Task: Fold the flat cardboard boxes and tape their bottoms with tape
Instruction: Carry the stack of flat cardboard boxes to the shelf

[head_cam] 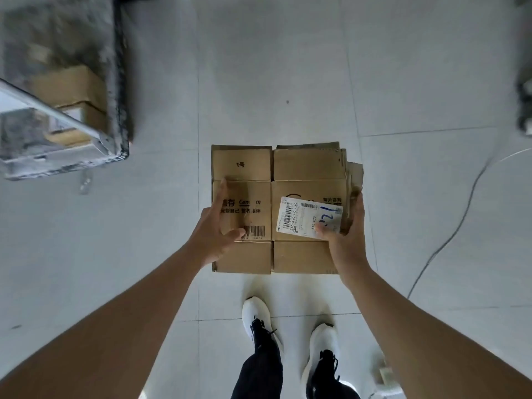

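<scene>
A stack of flat brown cardboard boxes (305,165) is held above the tiled floor in front of me. The top one bears black print, a barcode and a white shipping label (302,216) with blue marker on it. My left hand (214,226) is at the stack's left edge, fingers stretched along the side and thumb lying across the top near the barcode. My right hand (347,228) grips the right edge, thumb pressing on the label and fingers wrapped round the side. Several flattened sheets stick out unevenly at the right edge.
A grey table (115,82) with a metal rail stands at the upper left, with folded cardboard boxes (72,90) under it. A thin cable (449,240) runs over the floor at the right. My white shoes (256,315) stand just below the stack.
</scene>
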Available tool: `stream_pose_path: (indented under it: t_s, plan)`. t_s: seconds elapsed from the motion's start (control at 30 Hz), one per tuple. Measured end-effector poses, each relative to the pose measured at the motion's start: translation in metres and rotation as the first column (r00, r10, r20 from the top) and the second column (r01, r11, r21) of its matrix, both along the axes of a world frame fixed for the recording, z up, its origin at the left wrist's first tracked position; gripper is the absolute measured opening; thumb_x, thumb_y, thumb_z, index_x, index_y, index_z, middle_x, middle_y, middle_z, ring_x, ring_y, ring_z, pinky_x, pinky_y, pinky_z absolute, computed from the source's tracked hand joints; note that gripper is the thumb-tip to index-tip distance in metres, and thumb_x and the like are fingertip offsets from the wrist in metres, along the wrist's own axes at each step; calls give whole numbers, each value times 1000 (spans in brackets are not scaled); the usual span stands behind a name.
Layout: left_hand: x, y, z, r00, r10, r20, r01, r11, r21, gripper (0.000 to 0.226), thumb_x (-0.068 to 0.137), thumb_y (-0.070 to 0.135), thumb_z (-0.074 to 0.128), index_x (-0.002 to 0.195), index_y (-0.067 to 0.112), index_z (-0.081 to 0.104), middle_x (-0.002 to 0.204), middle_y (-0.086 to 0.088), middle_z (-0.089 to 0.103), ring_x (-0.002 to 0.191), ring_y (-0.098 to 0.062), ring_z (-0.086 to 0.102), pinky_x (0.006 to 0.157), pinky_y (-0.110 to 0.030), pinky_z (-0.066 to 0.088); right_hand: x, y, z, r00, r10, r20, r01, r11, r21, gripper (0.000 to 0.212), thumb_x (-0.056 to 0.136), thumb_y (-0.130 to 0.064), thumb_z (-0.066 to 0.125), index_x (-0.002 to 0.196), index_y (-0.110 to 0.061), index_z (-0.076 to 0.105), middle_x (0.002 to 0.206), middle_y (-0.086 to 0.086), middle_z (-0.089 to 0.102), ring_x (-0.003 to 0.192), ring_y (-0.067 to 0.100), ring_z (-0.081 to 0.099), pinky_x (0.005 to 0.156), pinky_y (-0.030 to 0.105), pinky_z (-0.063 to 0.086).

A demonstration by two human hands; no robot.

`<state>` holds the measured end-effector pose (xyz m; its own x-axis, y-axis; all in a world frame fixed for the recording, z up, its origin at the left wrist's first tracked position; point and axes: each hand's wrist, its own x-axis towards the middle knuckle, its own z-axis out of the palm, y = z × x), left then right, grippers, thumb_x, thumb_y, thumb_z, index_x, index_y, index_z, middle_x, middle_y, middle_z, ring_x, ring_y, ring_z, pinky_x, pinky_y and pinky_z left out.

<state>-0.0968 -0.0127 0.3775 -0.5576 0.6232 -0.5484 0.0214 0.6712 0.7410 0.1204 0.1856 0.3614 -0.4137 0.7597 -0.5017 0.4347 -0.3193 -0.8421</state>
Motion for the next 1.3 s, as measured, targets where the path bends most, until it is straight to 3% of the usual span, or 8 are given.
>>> stream_pose_path:
  t_s: [0.13, 0.27, 0.43, 0.63, 0.93, 1.03, 1.2, 1.3]
  plan:
    - [-38, 24, 88, 997, -16, -78, 20, 999, 51, 122, 85, 16, 84, 149, 72, -4, 150, -4, 46, 144, -29, 42, 115, -62, 40, -36, 21, 87, 998, 43, -56, -36, 993, 110, 97, 93, -9, 72, 160, -52, 16, 121, -36, 64, 116, -4, 64, 106, 41, 53]
    - [-74, 47, 171, 993, -29, -115, 43, 993, 114, 123, 87, 9, 81, 149, 72, -5, 151, -1, 43, 146, -26, 40, 114, -60, 43, -72, 38, 173, 993, 80, -84, -59, 971, 232, 89, 89, -28, 69, 154, -64, 20, 125, -20, 67, 126, 18, 60, 107, 54, 50]
    - [-113, 73, 263, 988, -30, -149, 59, 978, 200, 124, 86, 6, 81, 154, 66, -3, 150, 2, 47, 143, -22, 46, 115, -59, 42, -113, 69, 257, 985, 82, -152, -35, 955, 293, 90, 85, -34, 70, 152, -67, 21, 128, -15, 67, 127, 27, 58, 103, 60, 50]
    - [-153, 110, 350, 990, 64, -122, -19, 941, 339, 125, 82, -7, 79, 157, 57, 1, 138, 2, 57, 125, -21, 65, 97, -62, 56, -157, 111, 336, 940, 48, -338, 55, 956, 289, 96, 83, -20, 77, 156, -56, 26, 129, -10, 69, 122, 21, 67, 96, 57, 58]
    - [-217, 216, 451, 955, 102, -279, 16, 921, 390, 131, 77, -1, 84, 157, 59, -2, 140, 3, 55, 132, -26, 56, 98, -58, 57, -228, 219, 429, 886, 128, -446, 61, 921, 385, 88, 85, -23, 76, 157, -45, 30, 123, -12, 70, 118, 19, 69, 91, 53, 61]
    - [-236, 262, 471, 943, 128, -307, 1, 923, 386, 130, 79, 0, 83, 160, 51, -5, 144, 7, 49, 136, -25, 51, 101, -47, 55, -251, 269, 446, 888, 149, -436, 49, 910, 411, 86, 89, -21, 75, 157, -45, 30, 123, -17, 69, 119, 16, 68, 92, 52, 61]
    - [-273, 326, 505, 933, 208, -292, -62, 897, 438, 127, 81, -7, 79, 162, 43, -6, 130, 16, 50, 130, -16, 49, 74, -16, 57, -301, 341, 483, 887, 185, -424, 39, 884, 466, 89, 90, -17, 76, 160, -40, 26, 122, -22, 67, 118, 11, 67, 94, 49, 61]
    - [-297, 355, 521, 925, 252, -284, -90, 872, 481, 125, 82, -10, 77, 164, 40, -3, 127, 19, 48, 128, -16, 50, 66, -10, 56, -332, 373, 504, 881, 206, -426, 40, 864, 502, 88, 91, -14, 75, 160, -40, 28, 121, -24, 66, 118, 11, 67, 93, 48, 62]
